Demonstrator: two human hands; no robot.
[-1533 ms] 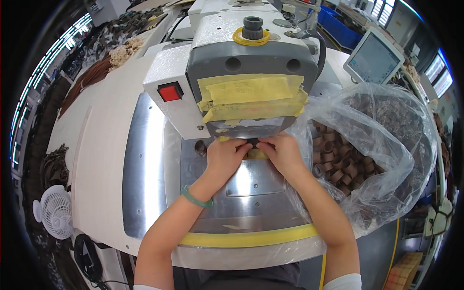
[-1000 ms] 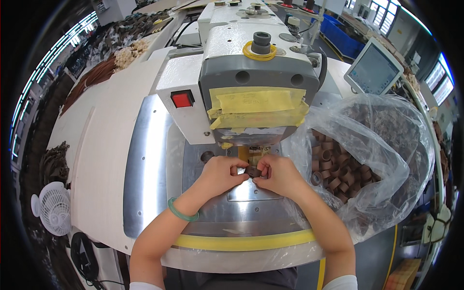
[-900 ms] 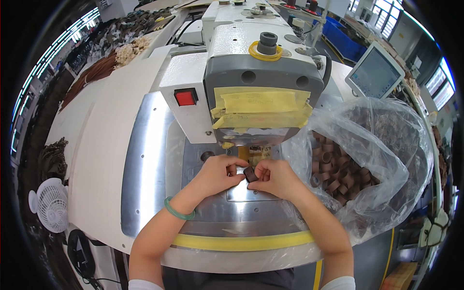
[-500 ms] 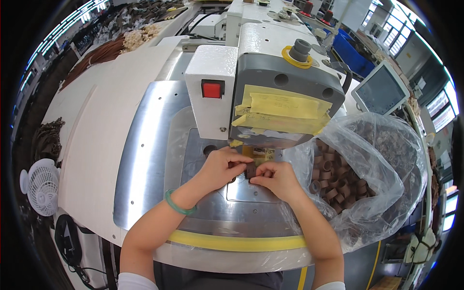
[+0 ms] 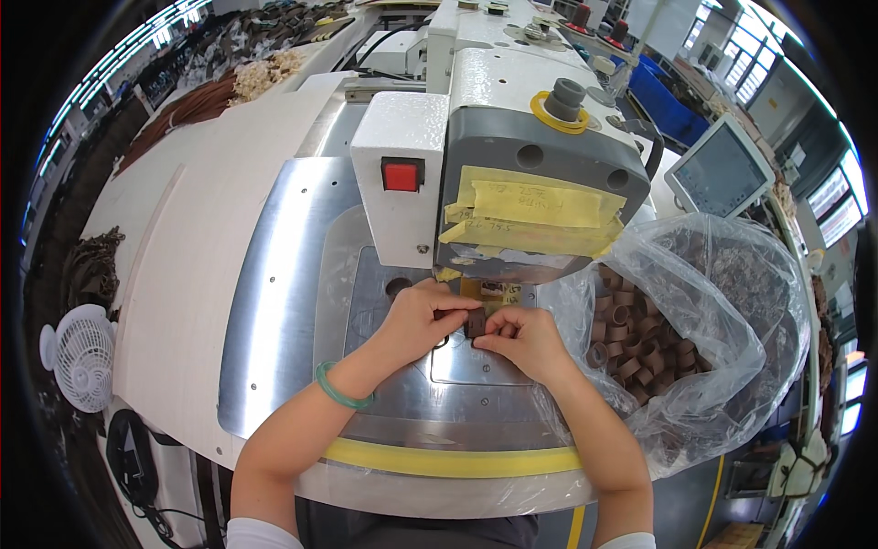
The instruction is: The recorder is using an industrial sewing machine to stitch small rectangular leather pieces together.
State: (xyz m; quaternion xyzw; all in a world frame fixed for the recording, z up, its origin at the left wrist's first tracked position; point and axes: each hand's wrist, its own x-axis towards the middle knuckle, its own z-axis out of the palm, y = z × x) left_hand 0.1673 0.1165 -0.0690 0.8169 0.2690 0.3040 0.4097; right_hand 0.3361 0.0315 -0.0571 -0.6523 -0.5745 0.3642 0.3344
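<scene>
Between my two hands is a small dark brown loop of band material (image 5: 476,323), just in front of the sewing machine head (image 5: 535,197). My left hand (image 5: 422,316), with a green bangle on its wrist, pinches its left side between thumb and fingers. On its right side, the thumb and bent fingers of my right hand (image 5: 526,340) are closed on it. Part of the loop is hidden by my fingertips. Beyond my left hand, a dark round shape (image 5: 396,286) shows on the metal plate (image 5: 274,311); I cannot tell whether it is a loop or a hole.
Right of my hands a clear plastic bag (image 5: 741,366) holds many brown loops (image 5: 640,339). A red switch (image 5: 400,175) sits on the white box left of the machine head. A screen (image 5: 720,169) stands at the right, a white fan (image 5: 84,357) at the far left.
The view has shifted very slightly. Both hands keep their pinch on the brown loop in nearly the same place.
</scene>
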